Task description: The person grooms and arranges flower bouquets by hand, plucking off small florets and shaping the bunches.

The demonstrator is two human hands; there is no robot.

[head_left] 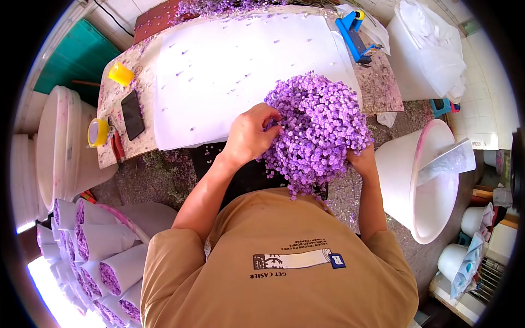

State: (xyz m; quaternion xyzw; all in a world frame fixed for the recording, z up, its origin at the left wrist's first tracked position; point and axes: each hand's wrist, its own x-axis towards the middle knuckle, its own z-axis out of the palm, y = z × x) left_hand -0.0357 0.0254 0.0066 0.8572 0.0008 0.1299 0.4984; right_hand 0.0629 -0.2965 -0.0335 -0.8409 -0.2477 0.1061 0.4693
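A full bunch of small purple flowers (317, 128), resembling baby's breath, is held up in front of my chest at the table's near edge. Below its right side, my right hand (361, 157) is wrapped round the bunch, its fingers largely hidden by the blooms. At the upper left of the blossoms is my left hand (254, 131), with thumb and fingers curled together and pinching at the outer flowers. Just beyond the bunch, white paper sheets (219, 71) lie flat on the table, sprinkled with loose purple petals.
On the table's left are yellow tape rolls (121, 74), a black phone (132, 115) and red-handled pruners (116, 145). A blue tape dispenser (354, 38) stands at the back right. Paper-wrapped purple bunches (109, 276) are stacked lower left; a white tub (399, 175) stands right.
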